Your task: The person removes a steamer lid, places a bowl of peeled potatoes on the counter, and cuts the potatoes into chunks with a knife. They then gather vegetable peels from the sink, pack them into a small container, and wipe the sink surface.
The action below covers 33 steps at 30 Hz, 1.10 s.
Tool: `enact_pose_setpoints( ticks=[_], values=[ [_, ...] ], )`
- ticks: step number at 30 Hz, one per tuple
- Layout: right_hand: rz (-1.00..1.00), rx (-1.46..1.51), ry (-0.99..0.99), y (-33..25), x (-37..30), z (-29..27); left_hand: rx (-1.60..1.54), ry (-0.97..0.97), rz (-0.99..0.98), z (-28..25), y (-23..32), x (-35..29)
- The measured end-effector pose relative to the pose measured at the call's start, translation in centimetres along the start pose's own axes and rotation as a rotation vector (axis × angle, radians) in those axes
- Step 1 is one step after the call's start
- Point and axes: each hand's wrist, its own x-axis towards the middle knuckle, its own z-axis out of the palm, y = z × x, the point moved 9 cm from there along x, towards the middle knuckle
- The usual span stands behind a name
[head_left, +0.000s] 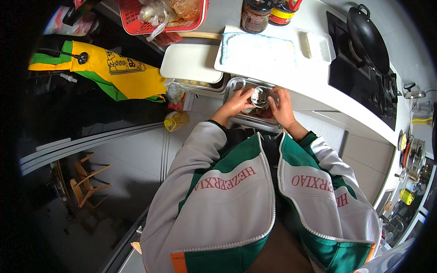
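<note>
Over an open drawer (231, 87) below the counter, both of my hands are at a small round metal container (260, 88). Inside the container lie dark and pale bits that are too small to name. My left hand (236, 103) grips it from the left side, thumb and fingers against the wall. On the opposite side, my right hand (283, 108) curls its fingers at the rim. Below the container, the drawer holds reddish packets and other items, partly hidden by my hands.
On the white counter are a cloth (257, 49), a clear plastic box (318, 47) and a dark jar (255, 17). A black wok (368, 38) stands on the stove at right. To the left are a lidded bin (191, 63), a red basket (132, 20) and a yellow-green bag (114, 68).
</note>
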Motion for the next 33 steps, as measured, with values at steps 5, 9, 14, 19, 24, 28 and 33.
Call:
enact_pose_setpoints(
  ticks=[5, 9, 14, 19, 24, 28, 33],
  values=[
    [0.026, 0.074, -0.255, 0.0, -1.0, 0.8, -0.010, 0.038, 0.026, -0.6, -0.2, 0.1],
    [-0.126, -0.013, -0.295, -1.9, -1.8, 1.5, -0.005, 0.010, 0.042, -0.4, -0.2, 0.2],
    [-0.086, -0.283, -0.442, -2.0, -1.9, 3.4, 0.005, -0.045, 0.042, 0.5, -0.2, 0.3],
    [-0.054, -0.335, -0.449, -2.2, -1.4, 3.7, 0.042, -0.051, 0.053, 1.0, 0.0, 0.0],
    [-0.017, -0.292, -0.644, -1.3, -2.3, 5.1, 0.018, -0.051, 0.116, 1.2, 0.4, -0.2],
    [-0.051, -0.215, -0.377, -2.2, -1.4, 3.0, -0.020, -0.035, 0.105, 1.3, 0.3, -0.6],
    [-0.023, -0.247, -0.486, -2.4, -2.0, 3.7, -0.065, -0.090, 0.145, 2.4, 0.8, -1.2]
  ],
)
